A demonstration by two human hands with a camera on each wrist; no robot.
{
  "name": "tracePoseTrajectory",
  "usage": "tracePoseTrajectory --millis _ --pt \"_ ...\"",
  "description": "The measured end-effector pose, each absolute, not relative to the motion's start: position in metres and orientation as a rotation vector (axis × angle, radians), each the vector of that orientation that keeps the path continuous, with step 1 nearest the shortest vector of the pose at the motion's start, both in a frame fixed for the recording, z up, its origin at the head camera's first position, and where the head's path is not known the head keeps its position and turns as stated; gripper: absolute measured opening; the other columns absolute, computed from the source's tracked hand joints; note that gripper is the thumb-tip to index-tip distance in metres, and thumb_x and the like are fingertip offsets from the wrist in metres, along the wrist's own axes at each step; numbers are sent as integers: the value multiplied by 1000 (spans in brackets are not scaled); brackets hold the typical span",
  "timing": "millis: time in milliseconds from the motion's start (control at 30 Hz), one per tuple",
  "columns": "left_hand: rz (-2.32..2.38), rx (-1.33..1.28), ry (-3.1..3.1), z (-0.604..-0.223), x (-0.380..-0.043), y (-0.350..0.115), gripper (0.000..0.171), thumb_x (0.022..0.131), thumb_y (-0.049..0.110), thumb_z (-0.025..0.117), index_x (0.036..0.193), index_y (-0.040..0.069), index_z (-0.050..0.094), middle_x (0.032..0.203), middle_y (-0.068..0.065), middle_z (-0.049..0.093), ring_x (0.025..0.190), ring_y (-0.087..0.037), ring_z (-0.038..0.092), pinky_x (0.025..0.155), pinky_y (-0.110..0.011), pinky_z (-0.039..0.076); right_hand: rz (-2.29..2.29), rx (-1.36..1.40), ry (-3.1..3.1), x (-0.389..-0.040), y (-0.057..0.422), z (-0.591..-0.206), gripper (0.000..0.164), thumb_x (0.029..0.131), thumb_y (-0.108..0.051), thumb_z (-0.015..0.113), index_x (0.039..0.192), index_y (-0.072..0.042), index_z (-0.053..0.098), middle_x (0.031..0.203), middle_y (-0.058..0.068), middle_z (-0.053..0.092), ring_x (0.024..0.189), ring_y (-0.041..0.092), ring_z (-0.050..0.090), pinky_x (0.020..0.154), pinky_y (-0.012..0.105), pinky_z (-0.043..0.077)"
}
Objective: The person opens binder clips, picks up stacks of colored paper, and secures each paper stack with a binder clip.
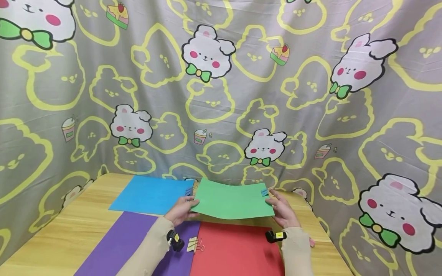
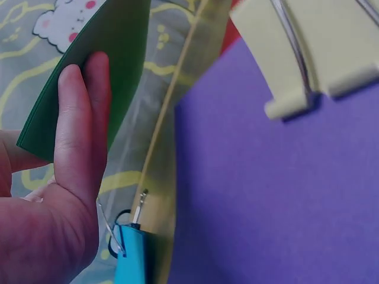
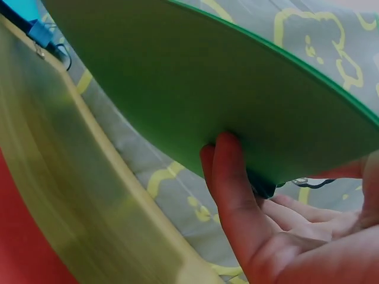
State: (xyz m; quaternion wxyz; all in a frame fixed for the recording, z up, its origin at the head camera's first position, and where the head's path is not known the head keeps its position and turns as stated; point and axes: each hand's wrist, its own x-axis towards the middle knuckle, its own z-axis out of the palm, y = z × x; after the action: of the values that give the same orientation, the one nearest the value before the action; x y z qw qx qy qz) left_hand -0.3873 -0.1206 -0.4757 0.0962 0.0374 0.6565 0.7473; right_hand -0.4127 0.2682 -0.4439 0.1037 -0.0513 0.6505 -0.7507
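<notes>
While both of the person's hands hang above the wooden table (image 1: 58, 234), the head view shows a green sheet (image 1: 231, 201) held level between them, sagging slightly along its near edge. The left hand (image 1: 182, 211) pinches its left edge with the thumb on top; the right hand (image 1: 282, 210) grips the right edge, just beside a teal clip (image 1: 264, 192) near the far right corner. To the left lies a bright blue sheet (image 1: 152, 196) with a dark blue clip (image 1: 188, 191) at its right edge. Nearer the person, a purple sheet (image 1: 119, 245) and a red sheet (image 1: 238, 251) lie side by side, and a cream clip (image 1: 192, 244) sits where they meet, its wire handles reaching over the red. A patterned curtain (image 1: 214, 96) hangs behind.

From the left wrist, two straight fingers (image 2: 77, 118) lie against the green sheet's shaded underside, so it is grasped between them and the thumb. The purple sheet fills the right of that view, the cream clip above it; low down stands a blue piece with thin metal wires.

From the right wrist, two fingertips press the green underside, which curves above the table, a dark clip body partly hidden beside them; the red sheet shows at lower left
</notes>
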Motion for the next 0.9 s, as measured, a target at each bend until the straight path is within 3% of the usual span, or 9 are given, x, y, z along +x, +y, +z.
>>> tracePoseTrajectory --millis 133,233,333,467,567,667,733,800,900 --pt "2207 57 1946 -481 -392 -121 48 108 11 51 147 -17 40 121 -20 66 95 -17 73 93 -40 63 -2210 -146 1904 -415 268 -446 76 108 -3 42 166 -8 -6 119 0 66 86 1 70 76 20 59" --pt "2205 28 1951 -483 -393 -119 49 108 9 50 147 -18 38 125 -26 64 99 -20 74 96 -43 62 -2193 -119 1923 -415 266 -448 77 107 -4 45 167 -7 -3 93 -12 66 72 -3 64 62 14 51" --pt "2215 -25 1957 -484 -394 -118 50 108 6 50 148 -20 36 129 -30 62 101 -23 74 97 -46 61 -2182 -89 1943 -414 263 -449 77 106 -5 47 167 -6 0 85 -14 66 65 -3 58 53 14 40" --pt "2220 -67 1976 -486 -396 -116 50 107 4 51 147 -21 36 129 -32 61 101 -26 74 96 -46 61 -2207 -75 1928 -414 261 -452 74 106 -4 44 166 -2 -1 108 -3 68 77 -2 65 61 13 45" --pt "2208 -71 1998 -487 -396 -115 50 107 4 50 147 -22 35 131 -35 59 101 -28 75 93 -45 62 -2220 -75 1907 -415 259 -453 72 108 -6 41 164 2 -3 137 14 56 91 -1 65 74 15 51" --pt "2197 -90 2011 -488 -396 -115 50 108 5 48 150 -20 34 138 -37 55 103 -29 75 90 -43 63 -2193 -101 1888 -415 257 -455 69 111 -14 39 163 6 -3 151 17 43 104 2 63 88 19 54" --pt "2195 -97 2011 -487 -395 -115 50 109 5 47 150 -19 33 143 -38 52 107 -32 74 90 -42 63 -2150 -135 1887 -415 257 -456 67 113 -20 38 162 6 0 147 13 50 113 8 62 95 27 53" --pt "2195 -110 2009 -486 -394 -114 50 109 5 46 151 -18 33 144 -38 51 110 -35 73 90 -42 63 -2127 -148 1863 -414 256 -456 66 114 -24 37 162 4 2 151 21 48 127 22 58 110 42 49" --pt "2211 -125 1996 -484 -393 -113 46 109 4 45 147 -20 38 137 -38 56 108 -36 74 89 -42 63 -2122 -157 1812 -412 252 -454 67 114 -25 34 163 4 -3 162 36 28 145 45 39 122 64 33"
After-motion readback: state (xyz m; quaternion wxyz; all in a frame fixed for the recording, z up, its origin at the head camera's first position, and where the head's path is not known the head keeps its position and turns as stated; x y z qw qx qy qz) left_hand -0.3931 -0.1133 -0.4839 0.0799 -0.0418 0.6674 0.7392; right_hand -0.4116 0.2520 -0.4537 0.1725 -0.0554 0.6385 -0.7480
